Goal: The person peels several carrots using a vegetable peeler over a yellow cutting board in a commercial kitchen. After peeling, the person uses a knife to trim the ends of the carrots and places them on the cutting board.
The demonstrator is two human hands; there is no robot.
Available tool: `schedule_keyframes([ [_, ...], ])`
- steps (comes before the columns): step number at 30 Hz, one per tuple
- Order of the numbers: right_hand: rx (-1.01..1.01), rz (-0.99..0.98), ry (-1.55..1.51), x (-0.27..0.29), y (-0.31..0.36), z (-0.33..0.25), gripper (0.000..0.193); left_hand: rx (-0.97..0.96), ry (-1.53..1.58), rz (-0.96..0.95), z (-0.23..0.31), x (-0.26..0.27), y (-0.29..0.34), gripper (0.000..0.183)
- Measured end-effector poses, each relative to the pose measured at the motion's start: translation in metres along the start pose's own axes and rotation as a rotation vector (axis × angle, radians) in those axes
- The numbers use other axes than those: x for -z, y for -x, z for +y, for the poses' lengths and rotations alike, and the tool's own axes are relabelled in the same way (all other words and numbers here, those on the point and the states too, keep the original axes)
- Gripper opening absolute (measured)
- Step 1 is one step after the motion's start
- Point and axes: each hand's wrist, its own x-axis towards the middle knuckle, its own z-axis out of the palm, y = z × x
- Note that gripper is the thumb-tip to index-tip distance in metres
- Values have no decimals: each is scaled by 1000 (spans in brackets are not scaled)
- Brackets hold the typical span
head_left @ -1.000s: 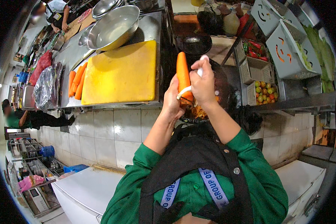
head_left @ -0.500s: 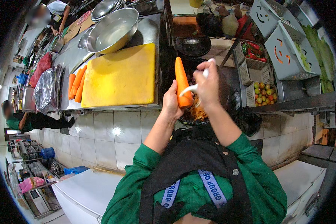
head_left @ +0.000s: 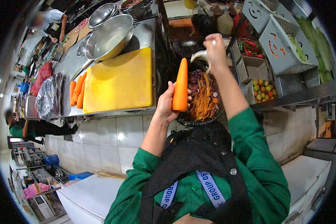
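My left hand [head_left: 165, 103] is wrapped round the thick lower end of a large orange carrot [head_left: 180, 86], its tip pointing away from me. Beyond and to the right of it, my right hand [head_left: 217, 56] grips a white peeler [head_left: 199, 56], whose head is apart from the carrot. Motion blurs the peeler a little. Below both hands stands a round dark bin holding orange peelings [head_left: 203, 99] and purplish scraps. On the counter to the left, several orange carrots [head_left: 78, 89] lie beside a yellow cutting board [head_left: 119, 80].
Metal bowls [head_left: 110, 37] sit behind the board, with a knife [head_left: 82, 69] near the carrots. To the right, a shelf holds baskets of red peppers [head_left: 250, 48] and small tomatoes [head_left: 264, 90], plus a grey crate [head_left: 287, 46]. Two people are at the far left.
My right hand and the peeler have moved away from the carrot, forward and right, uncovering the peelings in the bin. The carrot now leans slightly right.
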Motion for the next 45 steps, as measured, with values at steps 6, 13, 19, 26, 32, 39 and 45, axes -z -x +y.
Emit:
schedule_keyframes([
  [6,98,-180,-88,-6,116,-11,13,-83,144,163,-20,-13,-15,45],
  [13,275,-68,196,-7,3,-4,8,-11,-76,34,-9,-35,28,43],
  [19,179,111,93,-1,4,-11,7,-16,21,55,1,-17,21,47],
  [26,23,-254,-144,-13,121,-25,10,-86,183,195,-15,-12,1,45],
  [32,135,-387,-14,-20,110,-24,7,-114,136,126,-4,-19,11,45],
  [39,122,11,215,-35,-2,-25,7,-10,-28,22,1,-23,42,44],
  [45,369,-31,-131,-14,32,-16,10,-36,48,83,-5,-7,30,48],
])
